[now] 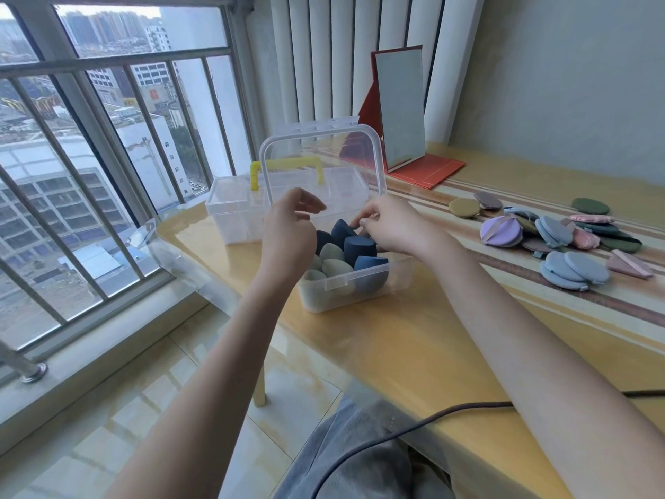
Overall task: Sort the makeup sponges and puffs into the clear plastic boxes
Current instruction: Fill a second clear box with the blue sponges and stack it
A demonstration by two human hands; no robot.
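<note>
I see a yellow table [414, 354] set against a barred window [108, 156], city blocks outside; the landmark for what follows is the near clear box [356, 289] at the table's left end. Behind the near box stands a second clear box with a yellow handle [288, 167], lid shut; further behind and to the right, a red-framed folding mirror [399, 109]. The near box's lid [324, 153] stands raised on its far edge; inside the box lie dark blue and pale green sponges [345, 257], filling it close to the rim. Well to the right of the box, the puffs [561, 239] lie loose on the table, none boxed yet.

My left hand [288, 232] hovers over the box's left edge, fingers loosely curled, holding nothing I can make out; my right hand [392, 225] is at the box's far right corner, fingertips pressed together as if pinching, but on what I cannot tell.

Judgement: sponge step is near its end, settling the last pieces; next move calls for lowering the lid squarely and latching, then opening the handled box for the puffs.
</note>
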